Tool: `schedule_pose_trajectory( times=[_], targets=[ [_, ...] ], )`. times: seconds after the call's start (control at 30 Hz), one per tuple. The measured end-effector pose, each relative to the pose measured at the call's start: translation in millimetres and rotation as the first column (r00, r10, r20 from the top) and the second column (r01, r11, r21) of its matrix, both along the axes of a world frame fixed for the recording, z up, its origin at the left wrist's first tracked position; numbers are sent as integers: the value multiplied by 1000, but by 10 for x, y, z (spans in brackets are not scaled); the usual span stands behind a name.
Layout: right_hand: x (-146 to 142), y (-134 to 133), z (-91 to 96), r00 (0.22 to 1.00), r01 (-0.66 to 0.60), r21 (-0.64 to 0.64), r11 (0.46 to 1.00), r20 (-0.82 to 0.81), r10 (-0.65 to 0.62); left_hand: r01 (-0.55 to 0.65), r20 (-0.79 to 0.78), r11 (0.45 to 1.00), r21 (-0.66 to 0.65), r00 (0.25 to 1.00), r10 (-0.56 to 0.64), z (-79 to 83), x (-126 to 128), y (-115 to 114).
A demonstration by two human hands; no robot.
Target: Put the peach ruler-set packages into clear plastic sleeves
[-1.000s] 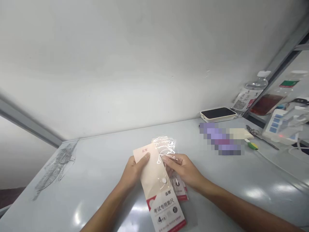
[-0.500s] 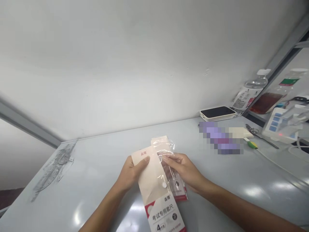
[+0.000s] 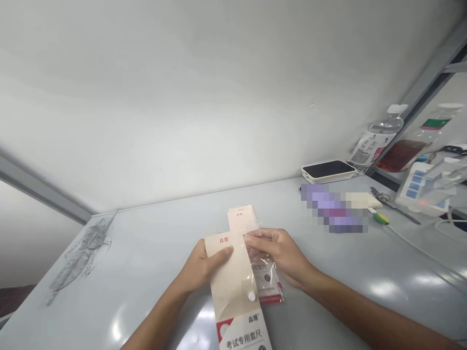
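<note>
Well inside the table edge (image 3: 189, 197), hands (image 3: 275, 253)

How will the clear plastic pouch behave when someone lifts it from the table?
The clear plastic pouch is probably floppy: its thin film creases at the right hand. It is likely light, and its glossy surface may feel slippery.

Bright light, glare on the tabletop (image 3: 386, 291)

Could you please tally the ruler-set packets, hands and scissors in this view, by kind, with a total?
Ruler-set packets: 2 (peach ruler-set packet, sleeved ruler-set packet)
Hands: 2 (left hand, right hand)
Scissors: 1 (scissors)
Total: 5
</note>
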State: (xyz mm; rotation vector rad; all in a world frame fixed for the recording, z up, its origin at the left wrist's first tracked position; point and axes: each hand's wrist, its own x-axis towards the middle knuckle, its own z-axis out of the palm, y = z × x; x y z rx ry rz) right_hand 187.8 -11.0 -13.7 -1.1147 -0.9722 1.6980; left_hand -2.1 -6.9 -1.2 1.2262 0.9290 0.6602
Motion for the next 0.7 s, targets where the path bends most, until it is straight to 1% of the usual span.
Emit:
schedule_pose_trajectory(
  times=[0.1, 0.23, 0.33, 0.57, 0.7],
  targets=[
    [-12, -10, 24, 999, 26, -18, 999, -25, -27, 2, 14, 1000, -11, 1000, -1, 0, -24, 19],
    [-29, -17, 4, 996, 1, 10, 1000, -93, 0, 33, 21, 999, -43, 999, -33, 36, -2, 8],
    [-35, -20, -21, 995, -17, 23, 1000, -103, 20, 51, -3, 997, -53, 999, -52, 59, 19, -14],
    [-27, -31, -20, 990, -57, 55, 997, -122, 64, 8, -77, 1000, -16, 997, -9, 98, -1, -30],
    [-13, -21, -27, 989, -48, 53, 997, -139, 55, 3, -46, 1000, -9, 999, -3, 138, 11, -31]
  ],
)
